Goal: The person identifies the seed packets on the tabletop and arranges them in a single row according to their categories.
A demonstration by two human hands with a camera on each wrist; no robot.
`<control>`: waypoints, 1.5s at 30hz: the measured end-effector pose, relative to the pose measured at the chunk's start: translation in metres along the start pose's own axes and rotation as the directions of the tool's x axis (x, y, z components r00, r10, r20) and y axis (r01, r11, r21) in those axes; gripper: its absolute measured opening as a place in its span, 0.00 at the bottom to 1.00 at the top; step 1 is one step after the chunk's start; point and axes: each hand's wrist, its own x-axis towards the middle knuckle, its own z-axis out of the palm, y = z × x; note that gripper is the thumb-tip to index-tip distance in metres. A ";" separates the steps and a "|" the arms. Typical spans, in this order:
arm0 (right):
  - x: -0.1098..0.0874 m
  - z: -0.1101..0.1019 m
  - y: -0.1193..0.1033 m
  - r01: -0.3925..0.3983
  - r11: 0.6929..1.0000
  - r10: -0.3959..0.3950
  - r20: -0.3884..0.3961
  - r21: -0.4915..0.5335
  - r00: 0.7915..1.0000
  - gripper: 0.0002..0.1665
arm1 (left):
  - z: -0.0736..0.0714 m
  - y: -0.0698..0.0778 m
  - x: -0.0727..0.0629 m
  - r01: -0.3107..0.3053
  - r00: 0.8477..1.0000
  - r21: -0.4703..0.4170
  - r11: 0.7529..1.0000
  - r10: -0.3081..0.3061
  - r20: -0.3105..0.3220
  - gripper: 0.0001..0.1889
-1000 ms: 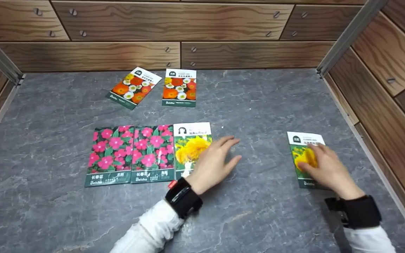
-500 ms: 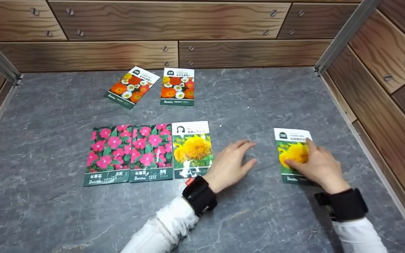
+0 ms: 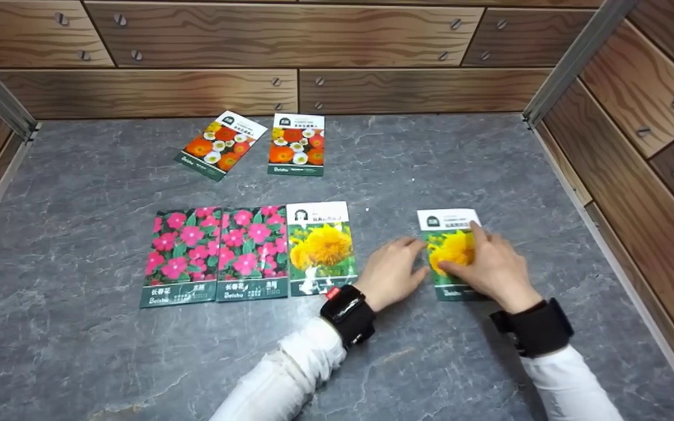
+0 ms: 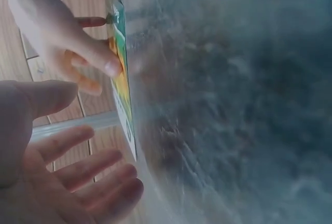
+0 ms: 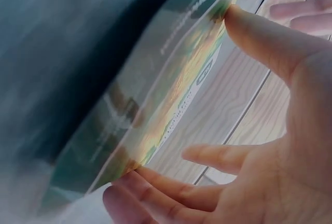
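Held packet (image 3: 453, 248): one, on the right half of the desk (image 3: 79, 245), well apart from the row to its left. White band with dark emblem at the far end, yellow bloom on green at the middle, dark green band at the near end. Whether it lies fully flat cannot be told.

Right hand (image 3: 498, 270): grip pinching the held packet, thumb on the printed face, other fingertips at the right edge. Black wristband (image 3: 539, 327), white sleeve (image 3: 571, 386).

Left hand (image 3: 392, 273): grip spread, fingers loosely extended, thumb apart from them, holding nothing. Positioned between the row and the held packet, just beside the latter's left edge; contact cannot be told. Black wristband with a red tab (image 3: 333, 292), white sleeve.

Row, three packets side by side: left pink packet (image 3: 182, 254); right pink packet (image 3: 253, 251); yellow packet (image 3: 320, 248), closest to the left hand. Pink pair bear pink blooms, green leaves and a dark green lettered band at the near end; the yellow packet has a white band at the far end.

Far side of desk, two packets with orange, white and yellow blooms: tilted packet (image 3: 220, 145), turned askew; straight packet (image 3: 296, 145), just right of it.

Surround: wood-print walls (image 3: 372, 35) with printed screw heads.
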 end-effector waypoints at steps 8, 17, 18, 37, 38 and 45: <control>0.008 0.003 -0.026 0.056 0.998 -0.056 -0.029 0.004 0.998 0.59 | 0.003 -0.004 0.005 -0.022 0.995 0.142 0.990 0.009 0.095 0.22; 0.022 -0.008 -0.027 0.130 0.886 -0.084 -0.121 0.445 0.989 0.32 | -0.007 -0.018 0.002 0.011 0.999 0.027 1.000 -0.013 0.046 0.21; 0.022 -0.010 -0.028 0.118 0.862 -0.075 -0.107 0.493 0.991 0.31 | -0.008 -0.020 0.001 0.016 0.999 -0.004 1.000 -0.016 0.027 0.21; 0.027 -0.022 -0.080 0.163 0.363 -0.062 -0.151 0.918 0.987 0.20 | -0.051 -0.047 -0.021 -0.072 0.846 -0.715 0.695 -0.337 -0.413 0.31; 0.028 -0.022 -0.082 0.169 0.344 -0.063 -0.157 0.923 0.986 0.19 | -0.052 -0.048 -0.022 -0.063 0.847 -0.719 0.692 -0.345 -0.405 0.31; 0.028 -0.019 -0.091 0.189 0.327 -0.099 -0.165 0.926 0.981 0.21 | -0.053 -0.054 -0.026 -0.032 0.846 -0.702 0.712 -0.354 -0.398 0.27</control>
